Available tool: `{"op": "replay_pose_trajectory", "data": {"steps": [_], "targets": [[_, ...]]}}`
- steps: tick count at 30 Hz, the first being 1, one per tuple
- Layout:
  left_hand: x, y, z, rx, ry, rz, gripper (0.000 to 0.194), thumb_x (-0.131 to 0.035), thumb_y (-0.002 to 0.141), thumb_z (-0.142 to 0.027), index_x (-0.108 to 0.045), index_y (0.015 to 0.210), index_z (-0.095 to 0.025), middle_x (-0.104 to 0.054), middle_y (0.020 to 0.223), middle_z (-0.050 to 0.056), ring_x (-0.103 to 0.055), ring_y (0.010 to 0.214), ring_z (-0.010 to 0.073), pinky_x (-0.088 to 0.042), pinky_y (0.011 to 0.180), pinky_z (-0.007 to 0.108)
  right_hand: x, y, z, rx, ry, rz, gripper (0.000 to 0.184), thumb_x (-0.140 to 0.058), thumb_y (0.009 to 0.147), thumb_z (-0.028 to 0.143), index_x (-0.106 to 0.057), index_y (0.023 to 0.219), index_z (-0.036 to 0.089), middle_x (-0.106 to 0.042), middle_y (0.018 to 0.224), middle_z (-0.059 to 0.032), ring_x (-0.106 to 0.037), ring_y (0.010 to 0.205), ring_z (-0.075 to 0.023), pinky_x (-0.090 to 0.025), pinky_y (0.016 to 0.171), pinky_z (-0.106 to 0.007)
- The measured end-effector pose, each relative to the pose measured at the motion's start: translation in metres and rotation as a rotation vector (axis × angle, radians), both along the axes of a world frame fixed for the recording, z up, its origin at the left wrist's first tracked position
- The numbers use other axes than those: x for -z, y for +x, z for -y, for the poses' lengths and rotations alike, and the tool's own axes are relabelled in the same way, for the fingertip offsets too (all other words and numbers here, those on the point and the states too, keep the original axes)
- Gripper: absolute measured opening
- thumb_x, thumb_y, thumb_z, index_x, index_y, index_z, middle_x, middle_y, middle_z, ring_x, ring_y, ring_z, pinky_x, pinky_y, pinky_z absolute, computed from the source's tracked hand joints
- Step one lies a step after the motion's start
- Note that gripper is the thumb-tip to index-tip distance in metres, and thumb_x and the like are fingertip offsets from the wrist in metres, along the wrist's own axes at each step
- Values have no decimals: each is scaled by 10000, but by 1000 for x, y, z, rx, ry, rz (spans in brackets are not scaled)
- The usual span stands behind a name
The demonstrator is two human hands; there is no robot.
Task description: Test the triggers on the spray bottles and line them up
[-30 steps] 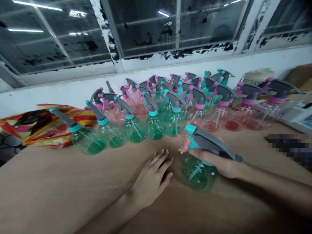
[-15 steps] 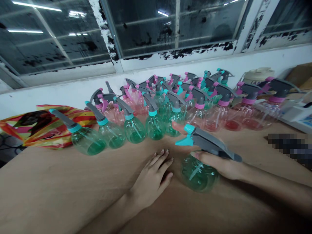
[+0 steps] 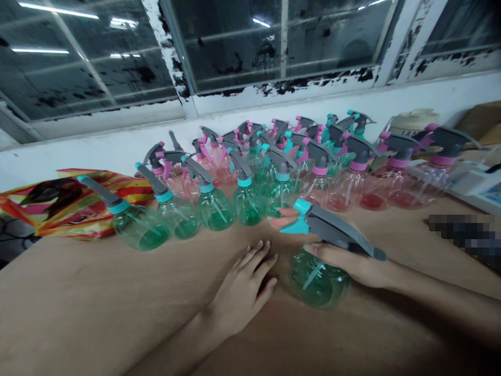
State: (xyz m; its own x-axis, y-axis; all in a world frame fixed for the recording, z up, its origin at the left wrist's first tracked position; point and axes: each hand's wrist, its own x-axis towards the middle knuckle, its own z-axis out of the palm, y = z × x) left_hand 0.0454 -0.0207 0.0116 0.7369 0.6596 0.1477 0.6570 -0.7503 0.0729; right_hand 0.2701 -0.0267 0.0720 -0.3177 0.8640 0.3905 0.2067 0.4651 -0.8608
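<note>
My right hand [image 3: 344, 261] is around the neck of a green spray bottle [image 3: 319, 279] with a grey head and a turquoise nozzle and trigger. Its thumb lies across the near side below the head, while fingertips show beyond the trigger on the far side. The bottle stands on the table, and a tube shows inside it. To its left, my left hand [image 3: 246, 290] lies flat on the table with its fingers stretched out, holding nothing. A row of green spray bottles [image 3: 215, 209] stands just beyond both hands.
Pink spray bottles [image 3: 342, 193] continue the row rightward, with several more behind. At left lies a red and yellow plastic bag [image 3: 90, 219]. A beige container [image 3: 415, 120] and a cardboard box [image 3: 483, 120] are at the back right. Windows [image 3: 242, 47] rise behind the table [image 3: 117, 303].
The fingers of my right hand beyond the trigger have moved lower and stretched further left. My left hand and the bottles have stayed in place.
</note>
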Motion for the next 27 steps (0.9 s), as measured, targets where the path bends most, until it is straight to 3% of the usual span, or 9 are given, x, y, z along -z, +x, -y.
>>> {"op": "replay_pose_trajectory", "data": {"steps": [3,8,14,18,22,24,27], "targets": [[0,0,0,-1,0,-3,413,-464,947,-273,-445,1338,-143,-407,1436,99,-309,1353,223,-324,1077,441,-7,-4,-1,-122,-40,-68,151,-581,837,255,-642,970,288,-660,1015,-34,-569,1108,-209,-455,956,-376],[1,0,0,-4,11,5,411,-469,942,-272,-444,1335,-154,-419,1428,106,-338,1337,236,-326,1072,450,-4,-9,-1,-99,-102,-154,128,-628,816,320,-604,919,250,-635,998,-25,-644,907,-178,-528,788,-324],[2,-1,0,2,10,26,410,-460,947,-274,-438,1338,-153,-426,1423,104,-341,1336,232,-325,1072,452,3,-5,2,35,-41,-13,108,-542,875,327,-577,832,233,-574,730,22,-583,706,-134,-471,629,-261],[3,-2,0,0,5,45,405,-462,943,-276,-446,1330,-161,-432,1419,104,-351,1331,236,-331,1068,453,-2,-6,3,-26,-3,-36,67,-545,870,285,-594,900,250,-626,864,4,-616,805,-150,-488,726,-286],[5,-2,0,-9,-19,63,409,-460,939,-271,-436,1333,-165,-425,1423,108,-347,1332,246,-333,1064,465,-4,-9,3,-30,-16,-81,207,-611,830,304,-619,1036,284,-647,1048,-17,-609,1004,-188,-482,854,-320],[5,-2,1,-11,-48,79,439,-483,926,-287,-417,1343,-164,-417,1427,115,-345,1331,256,-328,1062,477,-1,-9,4,16,-4,-69,264,-618,824,341,-616,1085,294,-653,1027,-16,-610,985,-195,-488,833,-325],[2,-3,4,-17,-117,141,590,-588,853,-359,-368,1363,-161,-415,1421,135,-352,1322,285,-312,1065,499,4,-10,5,85,38,-50,240,-613,821,378,-633,1044,291,-648,829,2,-615,775,-184,-490,685,-314]]}}
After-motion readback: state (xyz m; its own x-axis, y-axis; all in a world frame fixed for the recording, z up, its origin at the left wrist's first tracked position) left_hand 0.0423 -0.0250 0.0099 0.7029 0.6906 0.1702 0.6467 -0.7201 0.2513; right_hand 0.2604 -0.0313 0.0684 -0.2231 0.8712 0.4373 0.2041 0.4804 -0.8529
